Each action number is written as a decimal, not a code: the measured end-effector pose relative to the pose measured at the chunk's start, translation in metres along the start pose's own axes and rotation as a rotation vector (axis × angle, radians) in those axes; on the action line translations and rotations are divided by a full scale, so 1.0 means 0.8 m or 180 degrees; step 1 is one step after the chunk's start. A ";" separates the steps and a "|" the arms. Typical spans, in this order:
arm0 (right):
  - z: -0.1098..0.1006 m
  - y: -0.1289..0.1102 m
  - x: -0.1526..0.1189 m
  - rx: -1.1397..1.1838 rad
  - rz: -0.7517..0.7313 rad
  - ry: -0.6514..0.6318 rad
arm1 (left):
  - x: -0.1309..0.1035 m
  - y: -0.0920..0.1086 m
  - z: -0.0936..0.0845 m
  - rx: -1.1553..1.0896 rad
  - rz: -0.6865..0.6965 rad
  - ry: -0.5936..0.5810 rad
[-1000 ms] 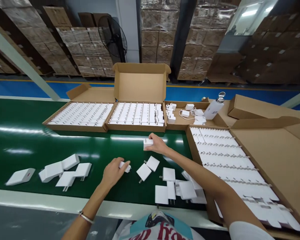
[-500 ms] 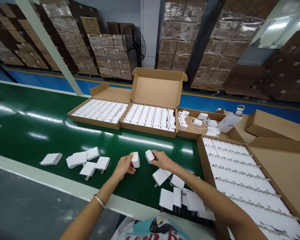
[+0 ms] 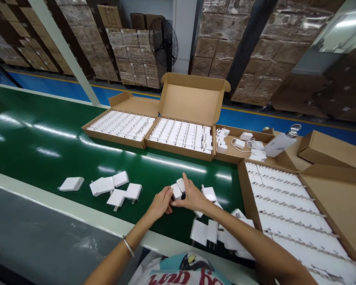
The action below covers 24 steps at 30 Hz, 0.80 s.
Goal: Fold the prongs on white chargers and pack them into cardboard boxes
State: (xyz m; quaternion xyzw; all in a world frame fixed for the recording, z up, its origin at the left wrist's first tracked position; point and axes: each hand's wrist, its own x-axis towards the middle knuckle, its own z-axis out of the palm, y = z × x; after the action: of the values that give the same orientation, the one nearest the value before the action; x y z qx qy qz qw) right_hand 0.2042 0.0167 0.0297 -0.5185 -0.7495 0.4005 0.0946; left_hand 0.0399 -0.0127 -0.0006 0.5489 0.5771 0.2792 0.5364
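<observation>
Over the green belt, my left hand (image 3: 160,204) grips a white plug-in charger (image 3: 176,192) with thumb and fingers. Right against it is a second white charger (image 3: 180,185), held in my right hand (image 3: 193,195), whose thumb reaches under toward the first one. The two chargers stand side by side, their small ends facing up. To the left lie several loose chargers (image 3: 106,185), some overlapping, and a single charger (image 3: 71,184) farther out. Beneath and beside my right forearm is another heap of chargers (image 3: 199,231), partly hidden by the arm.
Two open cartons (image 3: 178,149) (image 3: 115,137) with rows of chargers stand along the belt's far side. Another filled carton (image 3: 243,186) is at right. A shallow box (image 3: 230,156) holds loose chargers, a cable and a white bottle (image 3: 280,144). Behind are a fan (image 3: 163,41) and stacked cartons.
My hands have come together, bringing the two chargers from apart to side by side. One charger now lies at a different spot beside the right heap. The view has shifted slightly.
</observation>
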 end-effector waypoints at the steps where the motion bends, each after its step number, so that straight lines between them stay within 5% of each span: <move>1: 0.000 0.003 -0.001 0.0039 0.0068 0.0028 | 0.000 0.000 -0.002 0.0084 0.0050 -0.0049; 5: -0.003 0.013 0.003 0.0208 0.0046 0.0227 | 0.006 0.002 -0.008 0.0134 0.0333 -0.0138; 7: -0.006 0.017 0.008 0.0867 0.0009 0.0208 | 0.007 0.009 -0.009 0.0200 0.0523 0.0176; 10: -0.013 0.018 0.014 0.2653 0.0091 -0.0338 | 0.002 0.026 -0.012 0.0544 0.0892 0.0477; 14: -0.026 0.010 0.009 0.3962 -0.0187 -0.0898 | -0.012 0.052 -0.023 0.0354 0.1097 -0.0002; 17: -0.035 -0.002 0.000 0.3934 -0.0371 -0.0737 | -0.017 0.057 -0.032 -0.0363 0.1122 -0.0348; 20: -0.045 -0.015 -0.009 0.3106 -0.0644 -0.0345 | -0.014 0.044 -0.034 -0.1182 0.1077 -0.0780; 24: -0.055 -0.029 -0.020 0.1968 -0.0677 0.0234 | -0.011 0.017 -0.028 -0.1792 0.0959 -0.0778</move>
State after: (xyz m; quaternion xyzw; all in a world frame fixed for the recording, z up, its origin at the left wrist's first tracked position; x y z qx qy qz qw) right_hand 0.2196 0.0220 0.0795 -0.3982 -0.6384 0.5780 0.3159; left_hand 0.0223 -0.0115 0.0207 0.4878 0.3213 0.4358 0.6848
